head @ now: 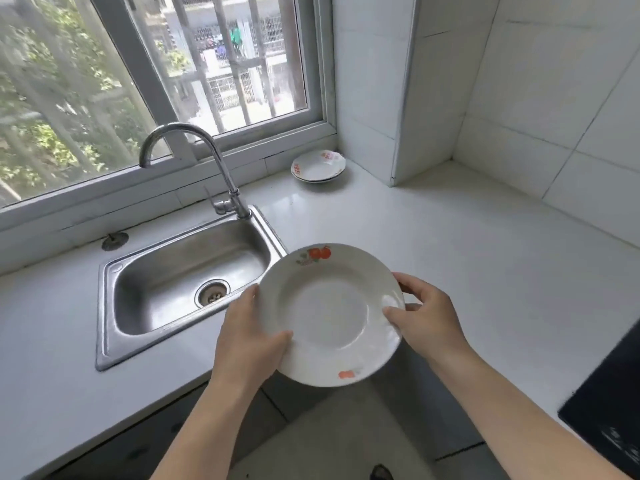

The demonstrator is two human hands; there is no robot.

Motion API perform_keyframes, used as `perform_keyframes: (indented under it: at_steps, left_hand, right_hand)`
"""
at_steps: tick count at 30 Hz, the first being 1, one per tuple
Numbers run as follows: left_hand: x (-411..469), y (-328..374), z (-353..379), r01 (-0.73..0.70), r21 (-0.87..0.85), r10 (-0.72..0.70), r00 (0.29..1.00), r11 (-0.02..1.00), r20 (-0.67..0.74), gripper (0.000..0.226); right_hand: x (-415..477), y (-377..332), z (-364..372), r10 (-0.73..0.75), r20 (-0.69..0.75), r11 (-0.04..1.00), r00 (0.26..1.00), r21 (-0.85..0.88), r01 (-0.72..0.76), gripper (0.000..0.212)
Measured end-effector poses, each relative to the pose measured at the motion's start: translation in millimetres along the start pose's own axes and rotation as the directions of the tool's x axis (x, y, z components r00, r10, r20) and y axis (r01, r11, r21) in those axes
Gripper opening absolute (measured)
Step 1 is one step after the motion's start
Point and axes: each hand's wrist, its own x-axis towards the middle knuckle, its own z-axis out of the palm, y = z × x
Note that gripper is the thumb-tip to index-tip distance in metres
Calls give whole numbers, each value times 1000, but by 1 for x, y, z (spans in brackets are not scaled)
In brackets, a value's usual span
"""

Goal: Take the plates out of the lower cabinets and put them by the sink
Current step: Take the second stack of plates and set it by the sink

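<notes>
**White corner counter, a steel sink, and a plate held in both hands**

A grey tiled floor [329,438] is showing at the bottom, framed by a white L-shaped countertop [450,254] that is running along the window wall and turning down the right side. The corner of a black cooktop [609,410] is sitting on that right run.

Two bare forearms are reaching up from the floor side. The left hand [249,327] is gripping the left rim of a white plate [329,317], with its thumb lying on the upper face and its fingers underneath. The right hand [426,317] is pinching the opposite rim the same way, thumb on top. The plate, printed with orange fruit at two spots on its rim, is hanging face up over the front edge of the counter, just right of the sink [104,306]. Whether it is touching the counter cannot be told.

The stainless sink is lying sunk into the counter, its drain [212,293] showing in the basin. A chrome gooseneck faucet [221,168] is rising from its back right corner, and a small round metal cap [114,241] is sitting behind its left end.

Farther back, a stack of plates [318,167] is resting on the counter under the window [138,81], beside a tiled column [370,81]. White wall tiles [554,98] are covering the right wall. Beyond the glass, bars, trees and a building are showing.
</notes>
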Motion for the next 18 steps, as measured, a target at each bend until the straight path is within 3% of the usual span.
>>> perform_keyframes:
  at_steps: [15,18]
  left_hand:
    - [151,10,30,120,54,-122,992,991,30,52]
    - [183,7,30,119,37,-121,992,992,35,59]
  right_hand:
    - [154,-1,37,127,18,992,992,-25,-127,44]
    - [180,-11,48,127,26,991,992,-54,-125,45]
